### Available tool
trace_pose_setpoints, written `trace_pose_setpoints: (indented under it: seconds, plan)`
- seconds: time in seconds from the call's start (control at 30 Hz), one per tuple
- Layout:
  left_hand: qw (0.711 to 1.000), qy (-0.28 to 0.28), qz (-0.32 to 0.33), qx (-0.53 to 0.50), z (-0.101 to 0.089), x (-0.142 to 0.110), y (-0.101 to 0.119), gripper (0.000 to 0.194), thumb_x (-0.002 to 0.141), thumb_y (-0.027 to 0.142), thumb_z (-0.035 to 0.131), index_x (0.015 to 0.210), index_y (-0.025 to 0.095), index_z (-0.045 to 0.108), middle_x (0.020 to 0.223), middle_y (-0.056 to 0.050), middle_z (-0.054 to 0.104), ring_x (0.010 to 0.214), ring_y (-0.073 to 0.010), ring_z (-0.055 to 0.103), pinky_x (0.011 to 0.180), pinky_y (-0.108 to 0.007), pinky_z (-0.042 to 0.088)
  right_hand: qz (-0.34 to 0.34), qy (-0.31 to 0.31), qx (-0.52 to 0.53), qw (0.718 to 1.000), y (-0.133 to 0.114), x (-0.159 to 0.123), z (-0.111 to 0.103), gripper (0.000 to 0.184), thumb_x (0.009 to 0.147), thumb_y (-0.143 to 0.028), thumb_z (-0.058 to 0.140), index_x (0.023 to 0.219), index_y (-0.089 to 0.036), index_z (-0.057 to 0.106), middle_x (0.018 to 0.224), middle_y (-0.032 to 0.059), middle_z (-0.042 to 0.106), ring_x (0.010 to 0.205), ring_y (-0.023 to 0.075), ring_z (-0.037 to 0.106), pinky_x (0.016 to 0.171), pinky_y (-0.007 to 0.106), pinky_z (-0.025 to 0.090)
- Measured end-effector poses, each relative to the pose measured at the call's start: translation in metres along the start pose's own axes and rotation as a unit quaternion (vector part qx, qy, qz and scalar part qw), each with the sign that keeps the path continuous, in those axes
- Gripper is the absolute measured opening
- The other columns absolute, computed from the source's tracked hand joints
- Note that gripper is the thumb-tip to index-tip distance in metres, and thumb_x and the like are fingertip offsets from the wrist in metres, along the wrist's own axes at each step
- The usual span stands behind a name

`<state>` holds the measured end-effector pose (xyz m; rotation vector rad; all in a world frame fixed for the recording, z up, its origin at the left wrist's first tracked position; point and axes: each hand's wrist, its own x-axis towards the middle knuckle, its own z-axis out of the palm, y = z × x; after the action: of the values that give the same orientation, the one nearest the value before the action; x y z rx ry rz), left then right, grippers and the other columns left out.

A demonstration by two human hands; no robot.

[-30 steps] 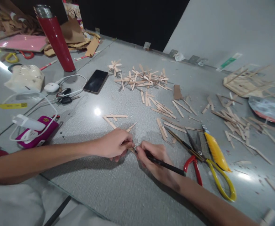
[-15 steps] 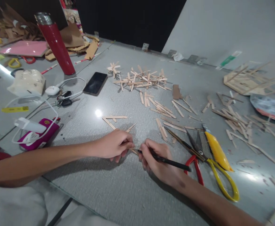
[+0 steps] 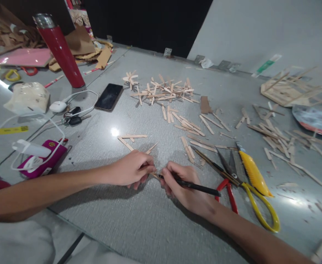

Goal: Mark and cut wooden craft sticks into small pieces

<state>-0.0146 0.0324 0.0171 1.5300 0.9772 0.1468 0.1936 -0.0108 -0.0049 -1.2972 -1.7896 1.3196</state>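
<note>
My left hand is closed, its thumb and fingers pinching a thin wooden craft stick just over the table. Most of that stick is hidden by the fingers. My right hand is wrapped round a slim black pen in a writing grip. The pen's tip points left and meets the stick, or comes very close to it. Just beyond my left hand, several craft sticks lie in an angled shape on the table. Red-handled pliers and yellow-handled scissors rest beside my right wrist.
Loose craft sticks and a cluster of joined ones lie farther back. A yellow-handled tool sits at right, near a stick frame. At left are a phone, a red flask and a purple power bank.
The whole view has shifted slightly, so things appear a little farther left. Both hands keep their grips, and the pen stays at the stick.
</note>
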Motion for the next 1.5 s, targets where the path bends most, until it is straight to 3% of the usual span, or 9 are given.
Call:
trace_pose_setpoints:
  seconds: [0.67, 0.83, 1.23, 1.5]
  plan:
    - [1.000, 0.008, 0.006, 0.008, 0.001, 0.000, 0.000, 0.025, 0.103, 0.024, 0.049, 0.078, 0.019, 0.052, 0.057, 0.005, 0.056, 0.037, -0.0101, 0.056, 0.028, -0.014, 0.039, 0.003, -0.006, 0.028, 1.000, 0.001, 0.001, -0.001, 0.040, 0.104, -0.037, 0.052, 0.066, -0.025, 0.047, 0.052, -0.0047, 0.057, 0.041, 0.0096, 0.052, 0.042, 0.022, 0.039]
    - [1.000, 0.010, 0.014, 0.003, 0.002, 0.000, -0.002, 0.026, 0.103, 0.023, 0.049, 0.078, 0.019, 0.053, 0.056, 0.005, 0.056, 0.037, -0.0094, 0.055, 0.028, -0.014, 0.037, -0.032, -0.004, -0.003, 0.999, 0.007, -0.001, 0.002, 0.039, 0.105, -0.034, 0.051, 0.067, -0.024, 0.046, 0.051, -0.0049, 0.057, 0.043, 0.0101, 0.054, 0.046, 0.022, 0.040]
    - [0.999, 0.008, 0.033, -0.013, 0.001, -0.001, -0.003, 0.028, 0.103, 0.020, 0.048, 0.075, 0.019, 0.051, 0.056, 0.005, 0.056, 0.037, -0.0086, 0.056, 0.029, -0.013, 0.037, -0.139, 0.047, -0.123, 0.981, 0.014, -0.001, 0.008, 0.037, 0.103, -0.024, 0.052, 0.070, -0.024, 0.035, 0.060, -0.0088, 0.037, 0.049, 0.0081, 0.034, 0.048, 0.023, 0.028]
    - [0.999, 0.009, 0.035, -0.025, 0.002, 0.000, -0.004, 0.026, 0.102, 0.021, 0.048, 0.076, 0.019, 0.052, 0.056, 0.005, 0.056, 0.037, -0.0090, 0.056, 0.030, -0.013, 0.038, -0.165, 0.060, -0.163, 0.971, 0.010, 0.002, 0.008, 0.037, 0.103, -0.022, 0.052, 0.069, -0.024, 0.037, 0.057, -0.0081, 0.043, 0.048, 0.0080, 0.038, 0.048, 0.023, 0.032]
